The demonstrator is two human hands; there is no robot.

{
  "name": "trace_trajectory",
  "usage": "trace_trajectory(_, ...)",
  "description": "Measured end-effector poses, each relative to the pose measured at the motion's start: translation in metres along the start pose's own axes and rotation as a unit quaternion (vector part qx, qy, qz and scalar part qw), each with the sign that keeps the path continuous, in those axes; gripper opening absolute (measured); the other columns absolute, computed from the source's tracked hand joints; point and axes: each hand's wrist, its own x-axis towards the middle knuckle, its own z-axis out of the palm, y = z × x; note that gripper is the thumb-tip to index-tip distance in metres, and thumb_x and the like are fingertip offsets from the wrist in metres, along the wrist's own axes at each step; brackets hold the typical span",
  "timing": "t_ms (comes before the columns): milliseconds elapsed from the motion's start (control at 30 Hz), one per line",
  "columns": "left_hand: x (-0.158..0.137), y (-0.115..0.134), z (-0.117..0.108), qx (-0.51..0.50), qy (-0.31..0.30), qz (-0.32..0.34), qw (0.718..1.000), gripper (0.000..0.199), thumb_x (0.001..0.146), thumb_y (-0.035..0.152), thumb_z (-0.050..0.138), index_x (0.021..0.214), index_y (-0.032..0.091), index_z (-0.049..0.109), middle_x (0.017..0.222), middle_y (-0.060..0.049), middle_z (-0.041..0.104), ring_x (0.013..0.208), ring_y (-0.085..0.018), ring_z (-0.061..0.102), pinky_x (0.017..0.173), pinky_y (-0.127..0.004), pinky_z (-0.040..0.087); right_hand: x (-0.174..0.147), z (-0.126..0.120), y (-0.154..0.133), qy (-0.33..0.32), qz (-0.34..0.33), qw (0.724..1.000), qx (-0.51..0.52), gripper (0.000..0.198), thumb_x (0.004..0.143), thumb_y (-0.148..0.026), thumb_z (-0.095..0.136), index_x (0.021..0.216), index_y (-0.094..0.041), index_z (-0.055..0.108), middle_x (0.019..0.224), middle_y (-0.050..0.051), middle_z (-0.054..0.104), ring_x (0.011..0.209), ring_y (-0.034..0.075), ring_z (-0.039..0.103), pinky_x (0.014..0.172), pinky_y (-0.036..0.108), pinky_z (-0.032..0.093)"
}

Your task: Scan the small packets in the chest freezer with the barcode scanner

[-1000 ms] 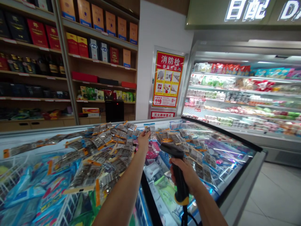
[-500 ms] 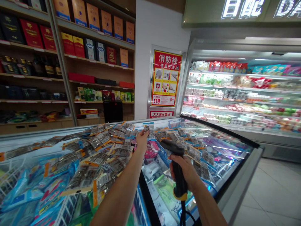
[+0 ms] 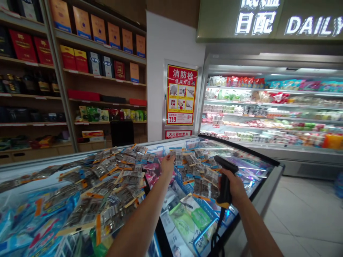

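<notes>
My left hand (image 3: 167, 165) reaches over the chest freezer and pinches the edge of a small clear packet with a blue top strip (image 3: 178, 157). My right hand (image 3: 233, 185) is wrapped round the grip of a black barcode scanner (image 3: 224, 184), its head turned up and to the left and its cable hanging down. Many similar packets (image 3: 118, 192) with orange or blue strips lie heaped on the glass to the left. More packets (image 3: 205, 175) are spread between my hands and under the scanner. Below them, green and white bags (image 3: 187, 217) rest in a blue basket.
The chest freezer's right rim (image 3: 264, 194) slopes toward me, with tiled floor (image 3: 302, 210) beyond. Blue bags (image 3: 50, 221) fill wire baskets at lower left. Shelves of boxes (image 3: 100, 66) stand behind, a fire-hydrant poster (image 3: 182, 94) hangs on the pillar, and a lit chiller (image 3: 268, 114) stands at right.
My right hand has moved the scanner to the right, away from my left hand. The left hand is slightly further right, still at the blue-topped packet. The view has shifted right and up.
</notes>
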Motion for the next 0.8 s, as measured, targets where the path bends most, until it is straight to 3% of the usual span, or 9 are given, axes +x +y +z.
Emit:
trace_trajectory(67, -0.01, 0.006, 0.02, 0.125, -0.018, 0.013, 0.992, 0.022, 0.066, 0.03, 0.057, 0.08, 0.014, 0.06, 0.075, -0.007, 0.064, 0.071, -0.019, 0.059, 0.064, -0.028, 0.04, 0.003, -0.009, -0.003, 0.017, 0.005, 1.0, 0.005, 0.019, 0.062, -0.034, 0.061, 0.064, -0.017, 0.054, 0.04, -0.003, 0.054, 0.031, 0.012, 0.048, 0.028, 0.023, 0.037)
trace_trajectory(200, -0.036, 0.021, 0.063, 0.334, -0.068, 0.046, 0.939, 0.03, 0.074, 0.038, 0.047, 0.095, 0.018, 0.057, 0.091, -0.009, 0.064, 0.089, -0.024, 0.056, 0.08, -0.037, 0.036, 0.007, -0.027, -0.006, 0.042, -0.002, 0.999, 0.017, 0.021, 0.062, -0.035, 0.062, 0.067, -0.016, 0.053, 0.04, -0.003, 0.054, 0.033, 0.012, 0.049, 0.029, 0.022, 0.038)
trace_trajectory(367, -0.06, 0.018, 0.095, 0.466, -0.098, 0.123, 0.871, 0.03, 0.076, 0.037, 0.045, 0.098, 0.02, 0.057, 0.091, -0.009, 0.063, 0.098, -0.024, 0.051, 0.093, -0.044, 0.022, 0.01, -0.053, -0.012, 0.081, -0.012, 0.996, 0.021, 0.022, 0.061, -0.034, 0.063, 0.067, -0.015, 0.053, 0.04, -0.003, 0.054, 0.033, 0.011, 0.048, 0.03, 0.021, 0.038)
trace_trajectory(533, -0.066, 0.001, 0.099, 0.5, -0.111, 0.188, 0.838, 0.035, 0.077, 0.032, 0.046, 0.109, 0.019, 0.052, 0.098, -0.01, 0.062, 0.109, -0.024, 0.042, 0.096, -0.047, 0.017, 0.012, -0.071, -0.013, 0.11, -0.014, 0.994, 0.021, 0.022, 0.061, -0.034, 0.064, 0.067, -0.015, 0.054, 0.04, -0.003, 0.053, 0.033, 0.011, 0.048, 0.03, 0.022, 0.038)
trace_trajectory(700, -0.073, 0.005, 0.092, 0.481, -0.108, 0.211, 0.844, 0.037, 0.079, 0.031, 0.044, 0.114, 0.019, 0.048, 0.11, -0.009, 0.057, 0.114, -0.022, 0.038, 0.098, -0.044, 0.018, 0.011, -0.068, -0.009, 0.122, -0.004, 0.992, 0.035, 0.021, 0.061, -0.033, 0.063, 0.067, -0.015, 0.053, 0.039, -0.003, 0.053, 0.033, 0.011, 0.049, 0.03, 0.021, 0.039)
trace_trajectory(800, -0.076, 0.016, 0.076, 0.472, -0.092, 0.228, 0.846, 0.038, 0.079, 0.032, 0.044, 0.115, 0.021, 0.048, 0.114, -0.007, 0.055, 0.114, -0.021, 0.038, 0.098, -0.041, 0.02, 0.009, -0.056, -0.006, 0.117, 0.01, 0.992, 0.041, 0.02, 0.061, -0.032, 0.062, 0.068, -0.015, 0.053, 0.039, -0.003, 0.054, 0.034, 0.012, 0.049, 0.031, 0.021, 0.039)
